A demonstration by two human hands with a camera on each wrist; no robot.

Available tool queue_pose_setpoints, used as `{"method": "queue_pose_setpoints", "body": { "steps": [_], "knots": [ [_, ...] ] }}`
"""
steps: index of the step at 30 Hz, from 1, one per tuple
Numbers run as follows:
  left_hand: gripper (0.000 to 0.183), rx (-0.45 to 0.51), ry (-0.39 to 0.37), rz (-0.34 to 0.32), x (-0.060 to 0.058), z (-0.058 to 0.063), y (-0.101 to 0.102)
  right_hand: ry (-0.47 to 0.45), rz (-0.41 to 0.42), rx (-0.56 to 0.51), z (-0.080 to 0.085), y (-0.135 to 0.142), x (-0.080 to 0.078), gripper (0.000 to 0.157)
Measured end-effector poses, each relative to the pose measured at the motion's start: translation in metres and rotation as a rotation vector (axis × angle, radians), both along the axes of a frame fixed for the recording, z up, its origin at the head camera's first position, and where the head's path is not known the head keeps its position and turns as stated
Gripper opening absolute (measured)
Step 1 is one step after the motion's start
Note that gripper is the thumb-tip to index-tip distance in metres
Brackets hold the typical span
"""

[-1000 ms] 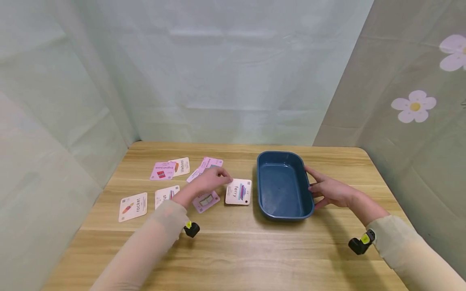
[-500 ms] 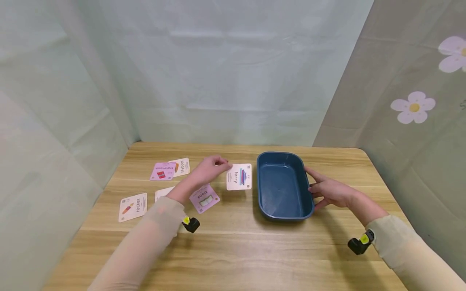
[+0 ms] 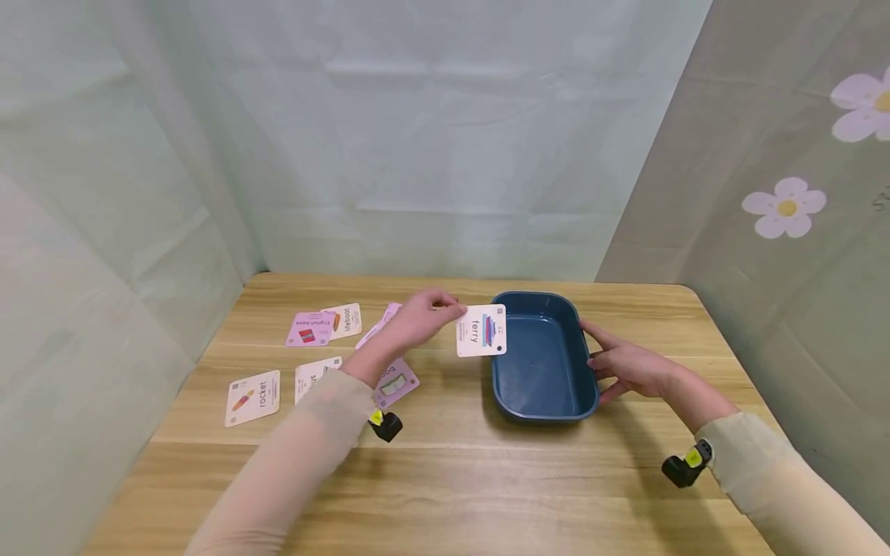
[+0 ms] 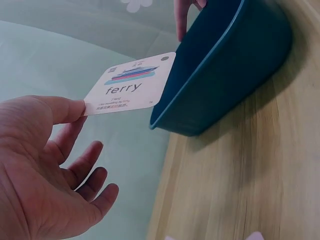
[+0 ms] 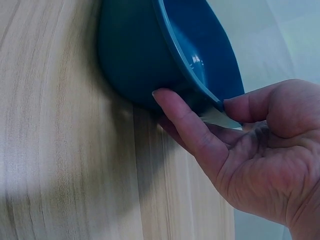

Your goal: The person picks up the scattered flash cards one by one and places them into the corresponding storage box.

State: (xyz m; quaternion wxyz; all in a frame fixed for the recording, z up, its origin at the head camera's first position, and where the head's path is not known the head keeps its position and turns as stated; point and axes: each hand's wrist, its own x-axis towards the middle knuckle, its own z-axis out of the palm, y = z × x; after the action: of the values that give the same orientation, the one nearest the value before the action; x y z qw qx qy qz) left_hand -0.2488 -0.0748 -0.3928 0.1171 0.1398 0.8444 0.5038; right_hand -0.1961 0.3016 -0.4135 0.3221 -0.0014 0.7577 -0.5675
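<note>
Thumb and forefinger of my left hand [image 3: 421, 317] pinch one edge of a white flash card [image 3: 481, 330] marked "ferry". The left wrist view shows this ferry card [image 4: 131, 85] tilted, with the other fingers of the left hand [image 4: 52, 165] spread below. In the head view its free edge overlaps the left rim of a dark blue rectangular tub [image 3: 535, 413], whose visible floor holds nothing. At the tub's right side, my right hand [image 3: 636, 367] rests with spread, fairly straight fingers on the outer wall. In the right wrist view its thumb [image 5: 245, 107] touches the rim.
Left on the wooden table lie a rocket card [image 3: 253, 398], a partly covered ship card [image 3: 311, 376], a pink book card [image 3: 396, 384], a pink English book card [image 3: 310, 329] overlapping a lifeboat card [image 3: 344, 320], and another pink card [image 3: 375, 324] behind my left hand. Curtains surround the table.
My left hand has lifted the ferry card off the table and carried it right to the tub's left rim. The right hand and the tub have stayed in place.
</note>
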Motion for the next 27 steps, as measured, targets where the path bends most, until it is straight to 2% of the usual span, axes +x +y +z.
{"method": "queue_pose_setpoints", "body": {
  "steps": [17,22,27],
  "knots": [
    [0.024,0.0,0.032,-0.01,-0.008,0.0,0.029,0.013,-0.008,0.017,0.0,0.001,0.002,0.079],
    [0.025,-0.013,0.032,-0.027,-0.011,0.003,0.04,0.009,-0.016,0.026,0.0,0.0,0.002,0.079],
    [0.022,-0.045,0.067,-0.038,-0.013,0.006,0.053,0.008,-0.013,0.024,0.0,0.0,0.001,0.079]
  ]
}}
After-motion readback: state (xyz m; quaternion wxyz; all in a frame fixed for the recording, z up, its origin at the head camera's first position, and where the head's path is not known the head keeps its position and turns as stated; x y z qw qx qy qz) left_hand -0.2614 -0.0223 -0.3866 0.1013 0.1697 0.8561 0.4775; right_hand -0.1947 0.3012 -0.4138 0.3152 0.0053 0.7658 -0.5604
